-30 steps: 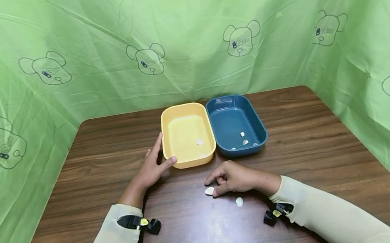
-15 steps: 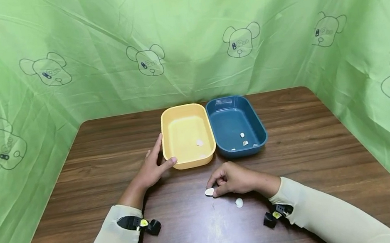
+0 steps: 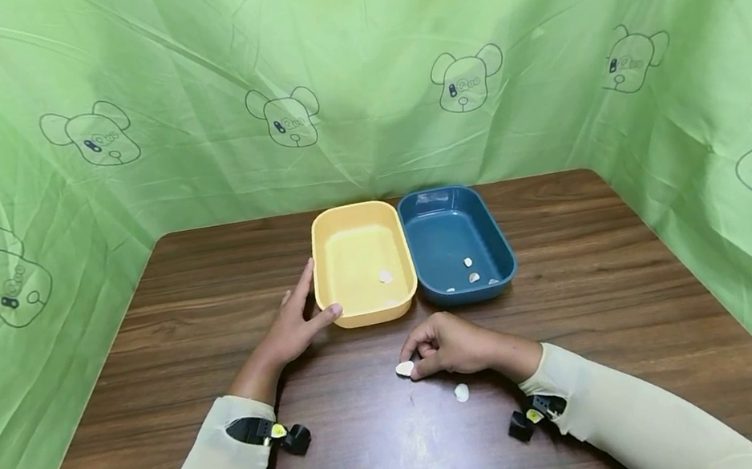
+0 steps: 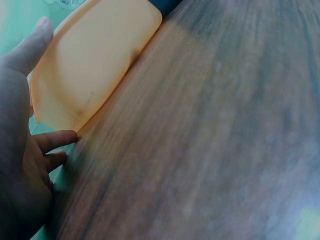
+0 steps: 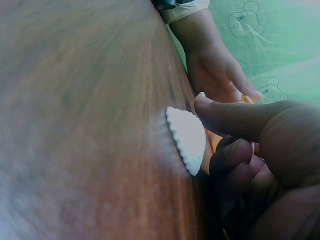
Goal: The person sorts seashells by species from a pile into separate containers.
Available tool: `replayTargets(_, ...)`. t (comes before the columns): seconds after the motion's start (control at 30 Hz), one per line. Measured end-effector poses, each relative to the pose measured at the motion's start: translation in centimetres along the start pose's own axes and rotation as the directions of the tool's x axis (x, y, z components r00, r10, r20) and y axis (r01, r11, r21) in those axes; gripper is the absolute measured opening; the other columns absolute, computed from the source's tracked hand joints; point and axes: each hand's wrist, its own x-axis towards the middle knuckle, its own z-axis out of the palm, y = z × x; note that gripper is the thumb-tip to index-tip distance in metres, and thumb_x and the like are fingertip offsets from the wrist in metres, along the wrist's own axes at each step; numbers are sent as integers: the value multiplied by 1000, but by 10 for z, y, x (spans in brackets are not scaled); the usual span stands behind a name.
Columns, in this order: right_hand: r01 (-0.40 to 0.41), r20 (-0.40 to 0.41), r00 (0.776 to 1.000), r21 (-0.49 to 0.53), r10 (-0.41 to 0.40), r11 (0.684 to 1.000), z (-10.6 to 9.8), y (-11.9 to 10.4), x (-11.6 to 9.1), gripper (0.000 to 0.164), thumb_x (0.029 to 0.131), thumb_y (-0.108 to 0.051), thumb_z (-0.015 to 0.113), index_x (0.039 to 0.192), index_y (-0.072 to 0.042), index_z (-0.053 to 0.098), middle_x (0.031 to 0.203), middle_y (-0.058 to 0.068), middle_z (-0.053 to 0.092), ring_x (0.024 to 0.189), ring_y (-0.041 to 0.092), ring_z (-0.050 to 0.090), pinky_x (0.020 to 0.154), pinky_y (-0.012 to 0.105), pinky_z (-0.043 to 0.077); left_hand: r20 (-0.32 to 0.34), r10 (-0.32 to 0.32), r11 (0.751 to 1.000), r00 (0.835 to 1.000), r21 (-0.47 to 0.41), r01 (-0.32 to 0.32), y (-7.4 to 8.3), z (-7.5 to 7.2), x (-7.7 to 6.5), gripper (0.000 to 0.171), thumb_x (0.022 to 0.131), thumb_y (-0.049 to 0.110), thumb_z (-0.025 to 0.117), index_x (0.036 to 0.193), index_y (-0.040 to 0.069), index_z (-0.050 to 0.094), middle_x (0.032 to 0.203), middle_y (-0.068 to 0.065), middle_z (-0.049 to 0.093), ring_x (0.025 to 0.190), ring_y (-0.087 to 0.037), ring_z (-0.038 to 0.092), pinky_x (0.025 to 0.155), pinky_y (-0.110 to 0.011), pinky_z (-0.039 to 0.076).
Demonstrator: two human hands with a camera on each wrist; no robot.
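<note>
My right hand (image 3: 453,346) is low over the table in front of the two bins, thumb and index finger at the edges of a white seashell (image 3: 405,369), pinching it. Ridges run along that shell's scalloped edge in the right wrist view, where the thumb (image 5: 225,117) lies beside it. Another white seashell (image 3: 461,393) lies on the table near the right wrist. At the yellow bin (image 3: 371,319), my left hand (image 3: 293,324) rests with straight fingers along the left side and the thumb on the front corner of the rim.
A blue bin (image 3: 471,296) stands against the yellow one's right side, with several small shells inside. One pale shell (image 3: 385,276) shows clearly in the yellow bin. Green curtain (image 3: 351,68) surrounds the wooden table (image 3: 611,296) at the back and sides.
The right index finger has come down from above onto the edge of the seashell. My left hand and both bins have stayed in place.
</note>
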Motion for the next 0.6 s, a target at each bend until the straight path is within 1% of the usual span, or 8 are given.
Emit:
replayTargets(0.1,-1,-5,1000,18,1,1000,1,1,0,15,89,-3,87,104,-4,84,62,-8,50,55,0,43,52,16,32,-1,-1,1000,1000,-2,1,0,0,0,105,102,53,72,178,31,4,184,-11,17,169,-53,6,136,-69,-4)
replayTargets(0.23,0,-14,1000,31,1,1000,2,0,1,13,90,-4,86,103,-4,84,62,-8,50,54,1,43,51,16,31,0,-7,1000,1000,-6,7,0,0,-2,104,102,54,72,178,35,3,184,-10,17,169,-53,5,136,-69,-4)
replayTargets(0.47,-13,-50,999,16,14,1000,2,-3,0,10,92,-6,85,102,-5,82,62,-8,48,53,1,42,51,15,31,-1,7,1000,1000,-6,-7,2,0,-1,105,102,54,72,178,31,4,184,-11,17,169,-53,5,136,-69,-5)
replayTargets(0.53,-14,-56,998,13,15,1000,2,-3,-1,10,93,-6,85,102,-5,82,62,-8,48,53,1,43,51,15,31,-1,6,1000,1000,-5,-6,2,0,-1,105,102,54,71,178,32,3,184,-11,17,169,-53,5,136,-69,-5)
replayTargets(0.6,-9,-65,998,7,10,1000,2,-4,-2,10,93,-6,85,103,-5,81,63,-8,47,53,1,43,51,15,32,-1,3,1000,1000,-2,-3,3,0,-1,105,102,55,71,178,31,3,184,-11,17,169,-53,5,136,-69,-5)
